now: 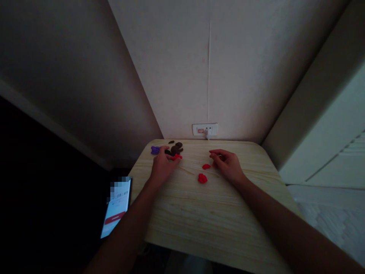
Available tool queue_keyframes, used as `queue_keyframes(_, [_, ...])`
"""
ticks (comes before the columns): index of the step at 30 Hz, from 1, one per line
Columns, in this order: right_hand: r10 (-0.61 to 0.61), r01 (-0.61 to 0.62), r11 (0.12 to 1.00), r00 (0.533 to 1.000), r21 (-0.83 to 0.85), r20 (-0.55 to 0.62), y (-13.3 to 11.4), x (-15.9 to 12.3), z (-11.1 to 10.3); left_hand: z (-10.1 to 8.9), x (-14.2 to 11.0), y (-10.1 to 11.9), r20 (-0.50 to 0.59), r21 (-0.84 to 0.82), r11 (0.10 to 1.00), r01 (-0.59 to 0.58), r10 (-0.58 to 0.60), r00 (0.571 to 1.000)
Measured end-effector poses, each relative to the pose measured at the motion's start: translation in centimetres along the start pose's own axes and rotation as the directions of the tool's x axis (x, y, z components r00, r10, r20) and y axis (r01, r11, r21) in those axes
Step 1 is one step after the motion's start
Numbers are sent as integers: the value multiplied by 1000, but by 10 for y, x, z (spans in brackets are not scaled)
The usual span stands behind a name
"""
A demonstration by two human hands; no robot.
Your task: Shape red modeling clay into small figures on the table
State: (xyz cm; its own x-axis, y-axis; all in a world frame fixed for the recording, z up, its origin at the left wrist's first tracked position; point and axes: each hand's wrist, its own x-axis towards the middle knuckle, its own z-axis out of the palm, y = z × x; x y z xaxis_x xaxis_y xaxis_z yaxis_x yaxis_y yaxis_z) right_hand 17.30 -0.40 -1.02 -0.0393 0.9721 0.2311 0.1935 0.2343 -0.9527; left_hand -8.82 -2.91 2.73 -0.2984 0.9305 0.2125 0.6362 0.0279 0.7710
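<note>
My left hand is over the left part of the wooden table, its thumb and fingers closed on a small knobbly red clay piece. Just beyond it lies a figure of rounded brown clay lumps, with a purple clay lump to the left and a dark piece partly hidden by my fingers. My right hand rests on the right side, fingers curled and tips close together; what they hold, if anything, is too small to make out. Between the hands lie a flat red clay bit and a rounder red clay lump.
The light wooden table stands against a pale wall with a socket and a plug in it. A lit phone is at the table's left edge, beside my left forearm. A pale cabinet rises on the right.
</note>
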Motion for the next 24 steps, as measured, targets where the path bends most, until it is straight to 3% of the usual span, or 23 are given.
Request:
queue_keyframes(5, [14,-14,1000,1000,-21,8,-2,-1,-1,6,-4,-3,-71,20,1000,2,-1,997])
queue_keyframes(15, [1,0,1000,999,-26,43,2,-1,0,6,-5,-8,-95,43,999,15,-11,995])
queue_keyframes(21, [9,-6,998,998,-62,60,0,-2,-1,-10,-11,0,-72,175,985,6,7,997])
queue_keyframes(24, [6,3,994,997,-111,79,0,-2,-1,-24,-13,9,-139,251,968,-6,42,989])
